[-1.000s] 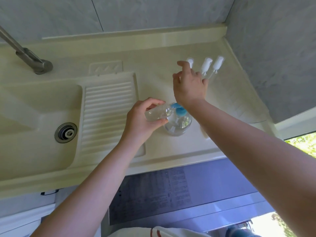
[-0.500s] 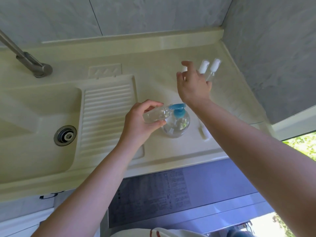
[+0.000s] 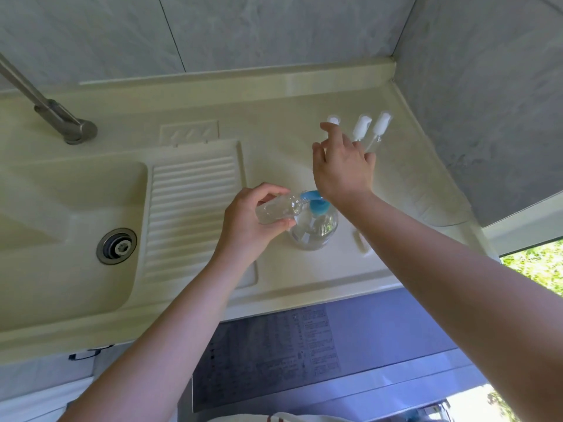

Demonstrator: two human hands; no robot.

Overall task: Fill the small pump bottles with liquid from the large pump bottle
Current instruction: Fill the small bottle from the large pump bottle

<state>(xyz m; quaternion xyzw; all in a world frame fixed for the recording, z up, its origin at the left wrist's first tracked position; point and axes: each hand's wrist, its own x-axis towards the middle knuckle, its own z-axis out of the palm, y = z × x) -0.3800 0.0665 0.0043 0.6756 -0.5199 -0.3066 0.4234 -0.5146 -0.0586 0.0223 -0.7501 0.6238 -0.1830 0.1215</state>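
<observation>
- Your left hand (image 3: 243, 226) grips one uncapped small bottle (image 3: 278, 210), tilted, its mouth at the blue spout of the large pump bottle (image 3: 313, 229) on the desk (image 3: 289, 153).
- Your right hand (image 3: 341, 169) hovers released above the pump, holding nothing.
- Three capped small bottles (image 3: 361, 127) stand behind; their fill level is unclear.
- Judgement: filling is in progress; capping remains.
</observation>
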